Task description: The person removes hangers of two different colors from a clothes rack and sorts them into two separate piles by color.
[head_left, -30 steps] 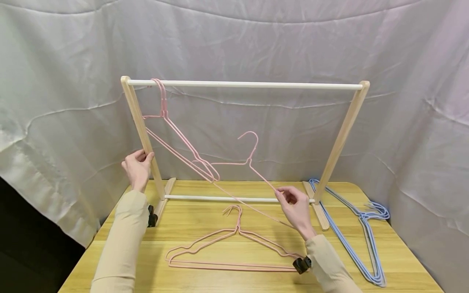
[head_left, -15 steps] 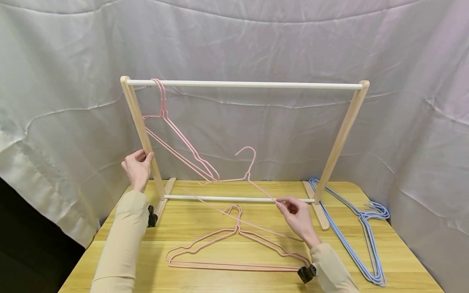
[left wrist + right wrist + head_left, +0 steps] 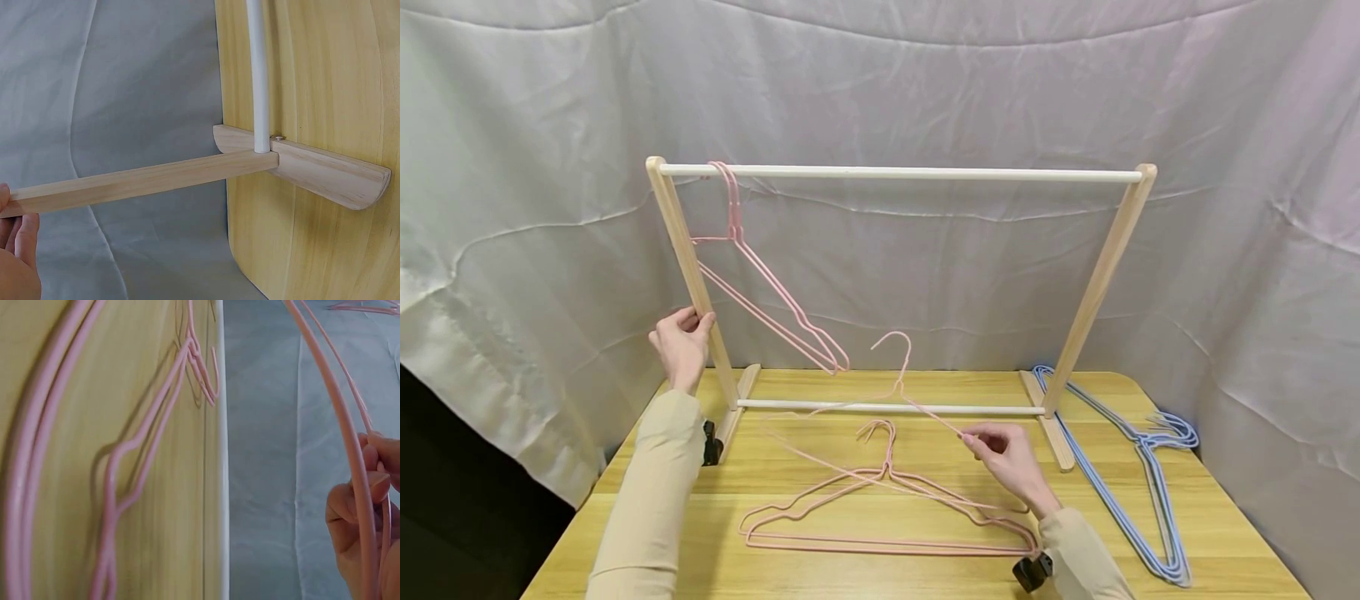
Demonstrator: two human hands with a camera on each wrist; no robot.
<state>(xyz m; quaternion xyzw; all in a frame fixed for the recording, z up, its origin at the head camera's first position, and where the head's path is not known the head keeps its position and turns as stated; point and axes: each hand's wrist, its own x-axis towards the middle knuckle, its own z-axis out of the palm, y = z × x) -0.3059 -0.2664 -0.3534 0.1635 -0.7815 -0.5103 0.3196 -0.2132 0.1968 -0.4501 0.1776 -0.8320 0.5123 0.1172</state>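
My left hand grips the left wooden post of a clothes rack, thumb and fingers around it. In the left wrist view that post runs from the fingers to the rack's foot. With thumb and fingers, my right hand pinches a pink wire hanger by its right shoulder, hook up. This hanger is above the table, partly over two pink hangers lying there. The right wrist view shows the held hanger at the fingers. A pair of pink hangers hangs at the rack's left end.
The rack's white top rail spans between the posts, and a white lower bar sits near the wooden table. Blue hangers lie stacked by the right foot. A grey curtain hangs behind.
My right hand has lowered the pink hanger from in front of the rack toward the table, and its hook has shifted down and slightly left. The left hand stays on the post.
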